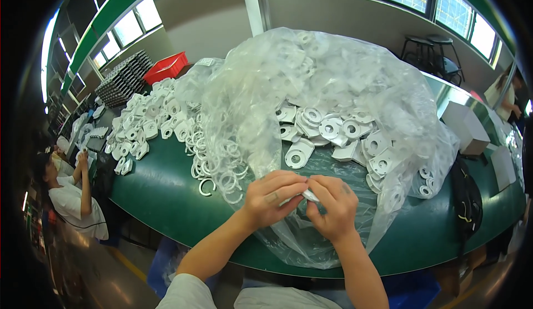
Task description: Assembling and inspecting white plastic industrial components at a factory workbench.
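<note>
Both of my hands meet over the near side of the green table, closed on one small white plastic part (310, 196). My left hand (273, 198) grips it from the left and my right hand (333, 204) from the right; fingers cover most of it. Just beyond them, white plastic parts with round holes (330, 128) spill from the opening of a big clear plastic bag (250, 87). The bag's loose film also lies beneath my hands. Left of the bag are several white open rings (206, 187).
A heap of white parts (133, 123) covers the table's left side, with a red bin (166, 67) and stacked grey trays (123, 79) behind. To the right are a black bag (465, 198) and a cardboard box (465, 127). A co-worker (75, 198) is at the far left.
</note>
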Tool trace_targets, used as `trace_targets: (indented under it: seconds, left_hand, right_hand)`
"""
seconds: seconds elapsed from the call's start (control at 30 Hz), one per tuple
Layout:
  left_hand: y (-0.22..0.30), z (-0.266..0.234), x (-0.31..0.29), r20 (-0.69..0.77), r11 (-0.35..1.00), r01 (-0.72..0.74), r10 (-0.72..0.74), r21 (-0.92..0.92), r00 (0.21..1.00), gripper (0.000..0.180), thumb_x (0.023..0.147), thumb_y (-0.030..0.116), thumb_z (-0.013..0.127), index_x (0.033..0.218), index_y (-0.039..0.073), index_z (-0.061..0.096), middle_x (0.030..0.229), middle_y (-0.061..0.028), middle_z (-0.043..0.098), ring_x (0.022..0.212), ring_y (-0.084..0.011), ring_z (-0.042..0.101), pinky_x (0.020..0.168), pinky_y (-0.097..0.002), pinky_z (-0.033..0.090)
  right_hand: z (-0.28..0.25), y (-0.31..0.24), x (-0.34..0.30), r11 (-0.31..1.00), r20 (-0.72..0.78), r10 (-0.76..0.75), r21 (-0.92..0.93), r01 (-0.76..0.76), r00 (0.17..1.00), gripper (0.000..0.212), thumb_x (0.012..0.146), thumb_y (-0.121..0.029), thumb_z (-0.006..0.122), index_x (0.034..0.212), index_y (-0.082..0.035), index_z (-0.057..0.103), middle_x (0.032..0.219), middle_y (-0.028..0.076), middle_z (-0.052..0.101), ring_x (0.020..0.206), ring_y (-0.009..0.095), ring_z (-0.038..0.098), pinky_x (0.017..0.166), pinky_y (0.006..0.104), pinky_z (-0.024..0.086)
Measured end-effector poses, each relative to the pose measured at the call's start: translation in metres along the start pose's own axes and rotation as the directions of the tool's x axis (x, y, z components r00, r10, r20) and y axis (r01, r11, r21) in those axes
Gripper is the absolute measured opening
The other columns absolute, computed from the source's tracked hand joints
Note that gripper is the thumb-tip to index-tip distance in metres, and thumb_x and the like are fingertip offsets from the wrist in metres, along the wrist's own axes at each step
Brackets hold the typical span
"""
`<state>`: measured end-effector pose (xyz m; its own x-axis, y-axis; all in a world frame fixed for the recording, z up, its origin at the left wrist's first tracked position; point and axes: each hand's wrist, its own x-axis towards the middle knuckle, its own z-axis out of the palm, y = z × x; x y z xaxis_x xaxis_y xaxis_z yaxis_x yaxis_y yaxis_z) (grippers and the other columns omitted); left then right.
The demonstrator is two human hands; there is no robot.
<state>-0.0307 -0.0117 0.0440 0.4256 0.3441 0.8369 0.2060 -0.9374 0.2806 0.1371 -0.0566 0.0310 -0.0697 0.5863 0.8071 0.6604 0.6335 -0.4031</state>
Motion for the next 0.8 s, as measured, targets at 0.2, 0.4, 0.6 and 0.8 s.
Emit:
trace_targets:
  seconds: [0.2,0.4,0.6,0.8]
  left_hand:
    - [0.018,-0.009,0.005,-0.042,0.992,-0.120,0.122,0.035,0.992,0.032,0.062,-0.004,0.072,0.093,0.002,0.067,0.091,-0.0124,0.068,0.081,-0.0279,0.067,0.068,-0.0324,0.056]
    - [0.018,-0.008,0.005,-0.057,0.994,-0.097,0.095,-0.044,0.994,0.032,0.061,-0.007,0.071,0.092,0.001,0.068,0.088,-0.0113,0.068,0.081,-0.0280,0.066,0.068,-0.0320,0.056]
    - [0.011,-0.009,0.004,0.007,0.996,0.034,-0.034,-0.077,0.999,0.026,0.067,-0.004,0.073,0.093,0.001,0.068,0.085,-0.0112,0.068,0.073,-0.0218,0.067,0.063,-0.0286,0.055]
    - [-0.005,-0.005,-0.005,0.330,0.619,0.694,-0.610,-0.368,0.720,0.014,0.082,-0.002,0.064,0.094,-0.001,0.069,0.075,-0.0095,0.066,0.061,-0.0124,0.065,0.055,-0.0224,0.051]
  right_hand:
    - [-0.007,-0.008,0.001,0.985,-0.095,-0.165,-0.057,0.160,0.982,0.023,0.068,-0.013,0.061,0.087,-0.002,0.066,0.087,0.011,0.065,0.073,0.028,0.064,0.064,0.0349,0.052]
    - [-0.008,-0.009,0.001,0.986,-0.074,-0.165,-0.017,0.164,0.984,0.023,0.067,-0.012,0.060,0.086,-0.002,0.065,0.088,0.011,0.066,0.072,0.028,0.064,0.063,0.0353,0.052]
    - [-0.005,-0.004,-0.003,0.990,0.042,-0.008,0.138,0.002,0.999,0.022,0.074,-0.011,0.059,0.092,0.001,0.063,0.086,0.013,0.065,0.070,0.027,0.064,0.063,0.0319,0.051]
    - [-0.007,0.018,-0.012,0.554,0.552,0.483,0.408,-0.725,0.680,0.027,0.094,-0.015,0.042,0.101,0.003,0.060,0.083,0.010,0.065,0.068,0.013,0.062,0.063,0.0271,0.049]
